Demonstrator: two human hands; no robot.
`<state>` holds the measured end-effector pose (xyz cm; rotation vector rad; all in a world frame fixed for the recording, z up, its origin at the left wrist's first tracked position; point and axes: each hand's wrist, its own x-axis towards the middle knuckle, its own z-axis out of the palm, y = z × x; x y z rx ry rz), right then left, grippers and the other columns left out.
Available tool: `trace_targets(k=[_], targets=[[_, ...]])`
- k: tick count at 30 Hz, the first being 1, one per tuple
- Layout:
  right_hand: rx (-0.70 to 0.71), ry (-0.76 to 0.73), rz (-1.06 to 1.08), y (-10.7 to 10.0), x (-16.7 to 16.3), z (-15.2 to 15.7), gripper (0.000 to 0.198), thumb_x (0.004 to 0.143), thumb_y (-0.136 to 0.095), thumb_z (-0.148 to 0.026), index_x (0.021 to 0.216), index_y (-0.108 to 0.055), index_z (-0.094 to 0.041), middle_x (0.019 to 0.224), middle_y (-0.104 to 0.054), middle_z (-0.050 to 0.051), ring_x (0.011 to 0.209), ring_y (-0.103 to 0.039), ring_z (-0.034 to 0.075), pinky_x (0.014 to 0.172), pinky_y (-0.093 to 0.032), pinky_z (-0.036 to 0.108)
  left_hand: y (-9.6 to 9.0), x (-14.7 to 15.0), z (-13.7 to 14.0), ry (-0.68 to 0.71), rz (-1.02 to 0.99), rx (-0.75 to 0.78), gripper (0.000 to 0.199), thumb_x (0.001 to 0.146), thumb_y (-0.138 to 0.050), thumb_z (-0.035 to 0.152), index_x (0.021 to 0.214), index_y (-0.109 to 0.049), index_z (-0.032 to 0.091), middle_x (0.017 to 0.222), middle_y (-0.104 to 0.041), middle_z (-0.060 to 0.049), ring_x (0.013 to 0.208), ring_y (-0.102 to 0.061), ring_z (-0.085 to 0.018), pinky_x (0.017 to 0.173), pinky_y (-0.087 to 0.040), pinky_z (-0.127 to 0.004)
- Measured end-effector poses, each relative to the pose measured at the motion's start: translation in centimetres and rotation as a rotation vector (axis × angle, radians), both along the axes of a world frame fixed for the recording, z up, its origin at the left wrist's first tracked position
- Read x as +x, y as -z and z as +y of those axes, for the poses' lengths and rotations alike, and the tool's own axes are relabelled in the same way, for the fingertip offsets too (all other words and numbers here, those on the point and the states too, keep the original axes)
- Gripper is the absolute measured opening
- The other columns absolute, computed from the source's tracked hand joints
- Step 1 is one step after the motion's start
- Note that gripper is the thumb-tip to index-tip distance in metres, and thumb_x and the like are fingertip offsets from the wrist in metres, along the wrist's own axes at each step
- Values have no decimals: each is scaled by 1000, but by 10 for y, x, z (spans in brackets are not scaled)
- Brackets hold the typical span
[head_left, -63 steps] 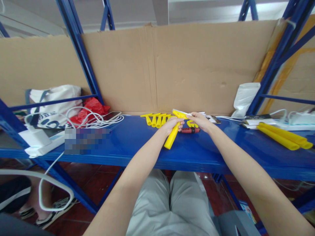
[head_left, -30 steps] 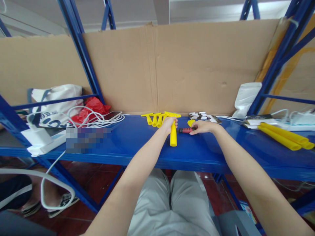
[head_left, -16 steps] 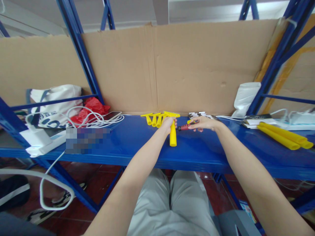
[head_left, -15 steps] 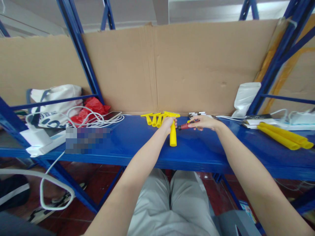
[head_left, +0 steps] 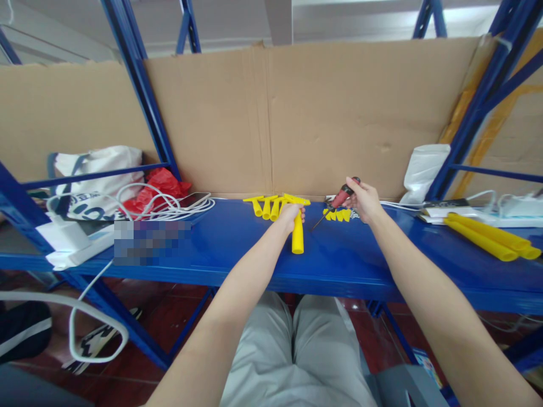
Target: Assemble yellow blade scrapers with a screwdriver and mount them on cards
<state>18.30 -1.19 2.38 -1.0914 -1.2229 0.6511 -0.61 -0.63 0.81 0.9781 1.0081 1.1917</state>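
Observation:
My left hand point(head_left: 292, 216) is closed around a yellow T-shaped tool point(head_left: 298, 237), a tube with a flat crosspiece at its far end. Its tube end points toward me. In my right hand point(head_left: 363, 200) is a screwdriver point(head_left: 340, 197) with a red and black handle, its thin shaft slanting down and left toward the blue tabletop. Beneath the screwdriver lie several small yellow pieces point(head_left: 338, 215), with small metal bits point(head_left: 354, 214) beside them. Several more yellow T-shaped pieces point(head_left: 266, 208) stand in a row just left of my left hand.
Yellow tubes point(head_left: 492, 236) lie at the right of the blue shelf point(head_left: 237, 249). White cables point(head_left: 169, 203), a red plastic bag point(head_left: 163, 183), a white cloth bag point(head_left: 102, 175) and a power strip point(head_left: 80, 251) are at left. A cardboard sheet point(head_left: 339, 113) closes off the back.
My right hand has lifted and turned the screwdriver from lying nearly level to a steep slant, shaft downward. The small yellow pieces now show. My left hand keeps its hold.

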Motion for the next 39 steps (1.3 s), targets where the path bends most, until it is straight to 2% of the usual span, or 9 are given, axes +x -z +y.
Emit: trace_targets(k=[5, 9, 14, 19, 26, 39], targets=[[82, 214, 88, 0, 13, 11, 50, 70, -52, -71, 80, -47, -23, 53, -53, 0, 48, -58, 17, 40, -43, 27, 3, 0, 1, 32, 126, -27, 18, 84, -47, 3, 72, -48, 17, 47, -45, 6, 36, -39, -6, 41, -32, -18], [174, 290, 98, 1, 23, 19, 55, 72, -45, -73, 87, -52, -21, 58, -56, 1, 49, -60, 18, 41, -46, 29, 7, 1, 3, 59, 187, -50, 17, 84, -44, 3, 74, -49, 16, 47, -44, 5, 37, -39, -7, 42, -32, -19], [224, 279, 240, 0, 20, 19, 51, 68, -56, -69, 83, -53, -21, 56, -56, -1, 45, -58, 16, 38, -45, 27, 8, 1, 5, 105, 222, -64, 15, 84, -45, 4, 76, -52, 14, 48, -44, 5, 38, -40, -7, 43, -32, -19], [217, 257, 391, -3, 10, 13, 43, 66, -65, -60, 74, -50, -21, 50, -54, -3, 38, -53, 14, 32, -41, 25, 8, 1, 4, 140, 213, -65, 10, 82, -52, 5, 78, -53, 14, 49, -45, 5, 38, -39, -5, 42, -31, -18], [236, 227, 421, -5, 9, 10, 39, 65, -68, -55, 69, -47, -22, 47, -52, -5, 36, -52, 13, 32, -41, 25, 4, 2, -3, 169, 210, -32, 18, 87, -42, 3, 76, -47, 16, 46, -43, 6, 36, -37, -5, 42, -30, -19], [252, 186, 393, -2, 14, 15, 41, 64, -69, -56, 68, -45, -23, 47, -52, -4, 35, -50, 12, 31, -39, 25, 5, 2, 0, 197, 192, -31, 13, 84, -46, 2, 81, -50, 15, 47, -44, 6, 37, -37, -6, 42, -31, -19]])
